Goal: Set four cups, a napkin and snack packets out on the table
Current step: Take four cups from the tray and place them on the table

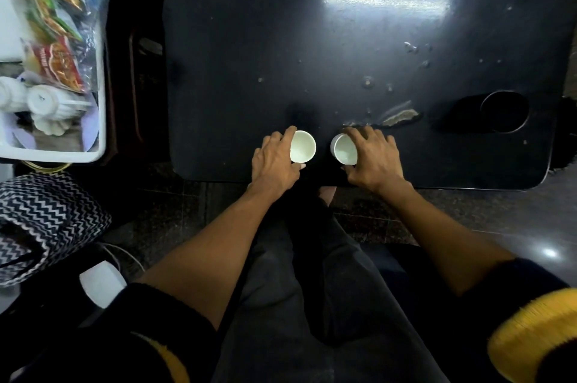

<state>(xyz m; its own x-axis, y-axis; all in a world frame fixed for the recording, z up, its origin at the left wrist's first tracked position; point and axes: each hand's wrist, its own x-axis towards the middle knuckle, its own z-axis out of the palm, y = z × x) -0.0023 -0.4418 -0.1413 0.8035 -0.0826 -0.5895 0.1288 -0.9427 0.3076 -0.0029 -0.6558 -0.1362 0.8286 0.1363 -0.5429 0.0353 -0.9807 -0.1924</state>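
Both hands [276,161] [373,158] around white cups [302,147] [345,150] (upright, empty)

Two small white ceramic cups side by side near the front edge of the dark rectangular table [359,48]: left white cup [302,146] beside right white cup [344,149], slightly apart. Left hand [274,161] wrapped round the left one, right hand [373,158] round the right. Further right on the table, a round black cup holder [503,111]. Off the table's left end, a white plastic bin [100,76] holding crinkly snack packets [57,17] at the far end, more white cups [42,100] nearer. Nearer still, a zigzag-patterned woven bag [46,220].
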